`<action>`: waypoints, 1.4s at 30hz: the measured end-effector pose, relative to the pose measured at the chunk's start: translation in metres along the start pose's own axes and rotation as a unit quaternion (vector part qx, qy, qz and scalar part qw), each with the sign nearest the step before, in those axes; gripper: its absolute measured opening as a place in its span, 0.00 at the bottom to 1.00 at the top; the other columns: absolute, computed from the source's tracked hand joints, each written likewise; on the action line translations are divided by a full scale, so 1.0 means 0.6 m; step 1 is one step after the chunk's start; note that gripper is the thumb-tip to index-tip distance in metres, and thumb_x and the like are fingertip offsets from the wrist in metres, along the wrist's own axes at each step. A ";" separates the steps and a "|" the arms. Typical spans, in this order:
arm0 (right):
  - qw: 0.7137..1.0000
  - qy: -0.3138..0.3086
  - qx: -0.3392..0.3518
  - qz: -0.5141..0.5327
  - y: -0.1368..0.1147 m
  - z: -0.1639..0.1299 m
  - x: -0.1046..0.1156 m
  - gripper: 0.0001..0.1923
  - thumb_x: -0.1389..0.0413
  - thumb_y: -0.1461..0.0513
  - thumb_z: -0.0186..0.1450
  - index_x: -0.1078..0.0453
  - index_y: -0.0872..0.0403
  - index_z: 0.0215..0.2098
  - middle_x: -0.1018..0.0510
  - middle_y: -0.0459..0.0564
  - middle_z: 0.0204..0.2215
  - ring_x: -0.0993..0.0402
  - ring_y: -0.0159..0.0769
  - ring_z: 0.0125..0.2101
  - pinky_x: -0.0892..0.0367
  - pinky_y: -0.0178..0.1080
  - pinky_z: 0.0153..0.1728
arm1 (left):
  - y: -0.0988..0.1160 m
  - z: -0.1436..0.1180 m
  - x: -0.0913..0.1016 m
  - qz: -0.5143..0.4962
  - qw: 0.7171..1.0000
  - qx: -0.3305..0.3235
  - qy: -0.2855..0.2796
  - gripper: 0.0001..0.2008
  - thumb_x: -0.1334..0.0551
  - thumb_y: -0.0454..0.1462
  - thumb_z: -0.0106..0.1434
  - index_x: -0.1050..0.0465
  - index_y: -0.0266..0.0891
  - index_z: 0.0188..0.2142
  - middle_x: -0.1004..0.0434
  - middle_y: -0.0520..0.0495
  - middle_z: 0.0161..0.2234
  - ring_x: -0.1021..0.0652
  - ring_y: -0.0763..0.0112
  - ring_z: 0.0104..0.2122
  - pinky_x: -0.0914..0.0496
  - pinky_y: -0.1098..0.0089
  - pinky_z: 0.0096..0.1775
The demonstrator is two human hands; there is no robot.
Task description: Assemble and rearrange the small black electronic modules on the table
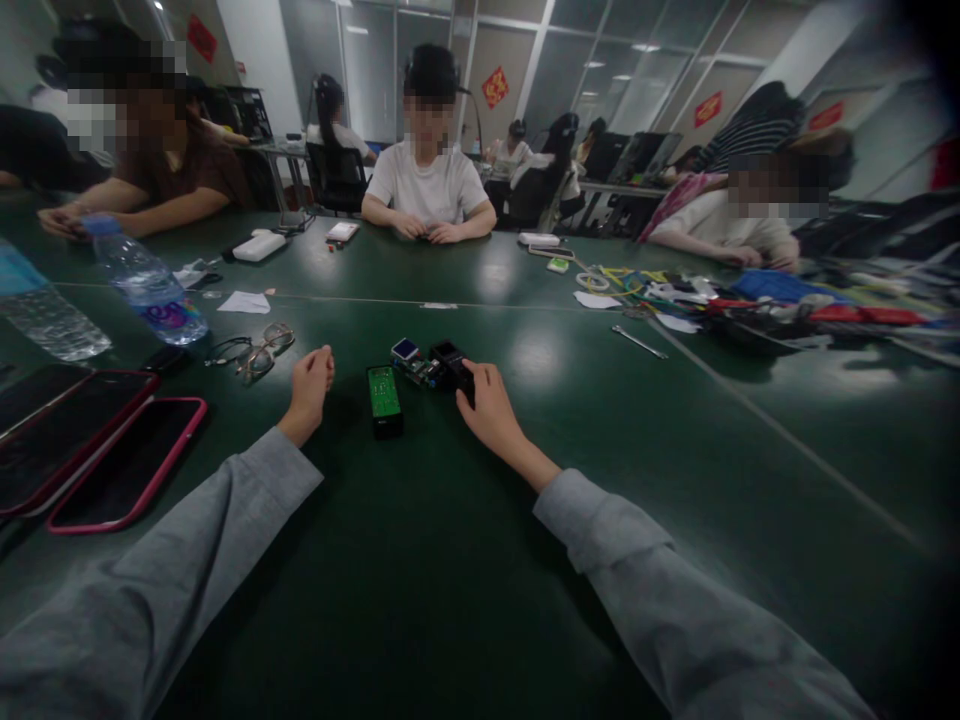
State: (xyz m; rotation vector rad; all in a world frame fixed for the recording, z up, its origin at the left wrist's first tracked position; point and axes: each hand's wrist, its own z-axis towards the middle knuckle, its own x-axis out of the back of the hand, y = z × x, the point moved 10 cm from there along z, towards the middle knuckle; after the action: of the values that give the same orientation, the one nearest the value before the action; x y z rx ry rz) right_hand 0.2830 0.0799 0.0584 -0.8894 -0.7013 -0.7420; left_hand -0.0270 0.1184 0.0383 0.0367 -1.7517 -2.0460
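My right hand (pixel 491 408) has its fingers and thumb on a black plastic device casing (pixel 448 358), which lies on the green table and is partly covered by the fingers. Touching or nearly touching that casing on its left is a small circuit board with a little screen (pixel 415 362). Further left lies an open black case with a green circuit board in it (pixel 385 395). My left hand (pixel 310 388) is closed beside this case, apart from it, with its fingers curled in; whatever they hold, if anything, is hidden.
Eyeglasses (pixel 268 350), water bottles (pixel 154 285) and a pink-edged phone (pixel 127 465) lie or stand to the left. On the right are metal tweezers or a similar thin tool (pixel 639 342) and a heap of cables (pixel 780 300). Several people sit around the table.
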 end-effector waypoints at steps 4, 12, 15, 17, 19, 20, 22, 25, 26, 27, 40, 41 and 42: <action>1.000 -0.005 0.007 -0.003 -0.004 0.001 -0.002 0.28 0.50 0.62 0.66 0.45 0.55 0.63 0.36 0.62 0.53 0.33 0.49 0.52 0.31 0.57 0.52 | 0.011 -0.002 -0.034 0.103 0.990 -0.050 -0.088 0.20 0.50 0.51 0.65 0.39 0.42 0.24 0.39 0.52 0.19 0.36 0.71 0.21 0.41 0.70 0.26; 0.998 -0.020 0.020 -0.050 -0.008 -0.001 -0.011 0.29 0.50 0.62 0.66 0.47 0.58 0.64 0.37 0.63 0.53 0.32 0.50 0.49 0.29 0.54 0.47 | 0.041 -0.054 -0.099 0.420 0.867 -0.172 -0.206 0.23 0.54 0.50 0.69 0.25 0.43 0.34 0.21 0.44 0.34 0.24 0.62 0.31 0.38 0.67 0.31; 0.998 -0.020 0.019 -0.053 -0.011 -0.002 -0.009 0.30 0.51 0.61 0.66 0.48 0.56 0.65 0.37 0.63 0.53 0.32 0.51 0.50 0.29 0.54 0.46 | 0.044 -0.057 -0.101 0.434 0.857 -0.185 -0.206 0.23 0.55 0.49 0.70 0.25 0.43 0.34 0.21 0.44 0.34 0.24 0.62 0.31 0.37 0.67 0.31; 0.998 -0.024 0.016 -0.054 -0.013 -0.001 -0.008 0.30 0.51 0.62 0.66 0.48 0.57 0.65 0.37 0.63 0.53 0.32 0.51 0.50 0.29 0.54 0.47 | 0.046 -0.057 -0.101 0.441 0.853 -0.186 -0.206 0.23 0.55 0.49 0.70 0.25 0.43 0.35 0.21 0.43 0.35 0.23 0.61 0.32 0.36 0.67 0.31; 0.998 -0.027 0.015 -0.054 -0.015 -0.001 -0.008 0.30 0.51 0.62 0.66 0.48 0.57 0.65 0.37 0.64 0.53 0.32 0.51 0.50 0.29 0.54 0.48 | 0.046 -0.058 -0.101 0.448 0.849 -0.186 -0.209 0.23 0.55 0.48 0.71 0.25 0.42 0.36 0.20 0.42 0.36 0.23 0.60 0.33 0.35 0.66 0.31; 0.998 -0.027 0.015 -0.053 -0.016 -0.001 -0.007 0.30 0.51 0.62 0.66 0.48 0.57 0.65 0.37 0.64 0.53 0.32 0.51 0.50 0.29 0.54 0.48 | 0.047 -0.058 -0.101 0.451 0.847 -0.185 -0.210 0.23 0.55 0.48 0.71 0.25 0.42 0.36 0.20 0.42 0.36 0.23 0.60 0.33 0.35 0.66 0.31; 0.998 -0.025 0.016 -0.051 -0.016 -0.001 -0.007 0.30 0.51 0.62 0.66 0.48 0.56 0.65 0.37 0.63 0.53 0.32 0.51 0.50 0.29 0.54 0.48 | 0.048 -0.059 -0.102 0.456 0.844 -0.187 -0.210 0.23 0.55 0.48 0.71 0.25 0.42 0.36 0.20 0.42 0.36 0.23 0.60 0.32 0.35 0.67 0.31; 0.998 -0.023 0.017 -0.051 -0.014 -0.001 -0.008 0.30 0.51 0.61 0.66 0.48 0.56 0.65 0.36 0.63 0.53 0.32 0.52 0.51 0.29 0.55 0.47 | 0.050 -0.060 -0.102 0.452 0.845 -0.193 -0.209 0.22 0.55 0.48 0.71 0.26 0.42 0.36 0.20 0.42 0.36 0.23 0.61 0.32 0.35 0.67 0.31; 0.998 -0.023 0.018 -0.051 -0.014 -0.001 -0.008 0.30 0.51 0.61 0.66 0.48 0.56 0.65 0.37 0.63 0.53 0.32 0.52 0.51 0.29 0.55 0.47 | 0.050 -0.060 -0.102 0.451 0.846 -0.194 -0.208 0.23 0.55 0.48 0.71 0.26 0.42 0.36 0.21 0.42 0.36 0.23 0.62 0.32 0.35 0.67 0.31; 0.998 -0.023 0.019 -0.051 -0.013 -0.001 -0.008 0.30 0.51 0.61 0.66 0.48 0.56 0.65 0.37 0.63 0.53 0.32 0.51 0.51 0.30 0.54 0.48 | 0.049 -0.060 -0.102 0.451 0.846 -0.195 -0.208 0.23 0.55 0.48 0.71 0.26 0.42 0.36 0.21 0.42 0.36 0.23 0.62 0.32 0.35 0.67 0.31; 0.998 -0.015 0.021 -0.058 -0.010 -0.001 -0.012 0.30 0.50 0.61 0.65 0.48 0.56 0.65 0.37 0.63 0.53 0.33 0.52 0.50 0.29 0.56 0.47 | 0.046 -0.059 -0.102 0.458 0.842 -0.200 -0.205 0.23 0.56 0.48 0.71 0.26 0.42 0.35 0.20 0.43 0.36 0.22 0.62 0.33 0.35 0.67 0.31; 0.998 -0.015 0.022 -0.057 -0.010 -0.001 -0.012 0.30 0.51 0.61 0.65 0.48 0.56 0.65 0.37 0.63 0.53 0.33 0.52 0.50 0.29 0.55 0.47 | 0.047 -0.060 -0.103 0.457 0.842 -0.201 -0.206 0.23 0.56 0.48 0.71 0.26 0.42 0.35 0.20 0.43 0.36 0.22 0.62 0.33 0.35 0.67 0.31; 0.998 -0.015 0.022 -0.057 -0.011 -0.001 -0.011 0.30 0.51 0.61 0.65 0.48 0.56 0.65 0.37 0.63 0.53 0.32 0.52 0.50 0.29 0.55 0.47 | 0.047 -0.060 -0.103 0.455 0.843 -0.201 -0.206 0.23 0.56 0.48 0.71 0.26 0.42 0.35 0.20 0.43 0.36 0.22 0.62 0.33 0.35 0.67 0.31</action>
State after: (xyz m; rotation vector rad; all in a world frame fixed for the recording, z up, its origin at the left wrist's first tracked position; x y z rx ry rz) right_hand 0.2743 0.0782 0.0554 -0.8269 -0.7973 -0.8118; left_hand 0.0481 0.1035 0.0418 -1.2032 -1.1079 -1.6556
